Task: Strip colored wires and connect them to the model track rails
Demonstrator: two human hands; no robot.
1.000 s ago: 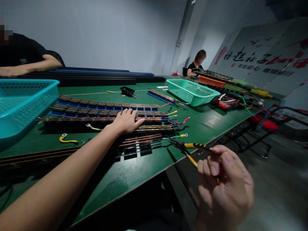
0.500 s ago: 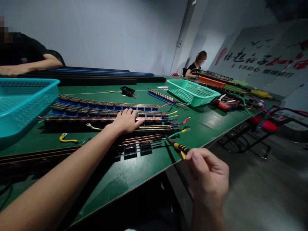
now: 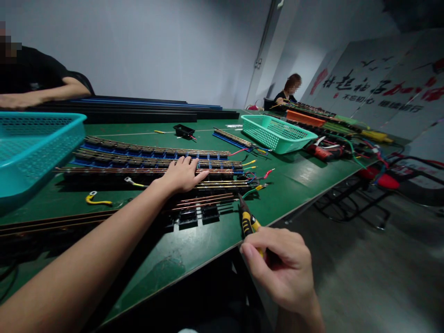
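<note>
note pliers (image 3: 247, 224) turned steeper than half a second ago, right hand (image 3: 280, 263) swung leftward, green wire (image 3: 249, 194) bent slightly higher; judge as a bending of the wire at its root. find hands well apart: right clamped around pliers' handles, left hand (image 3: 183, 175) spread palm-down on rod strips (image 3: 218, 164). locate pliers over near edge of table (image 3: 294, 185), tips beside green wire's root; cannot tell whether gripping. count one pliers, one green wire at the tips, two baskets (image 3: 267, 138), two lugged yellow wires (image 3: 101, 202), two co-workers (image 3: 38, 74).
</note>
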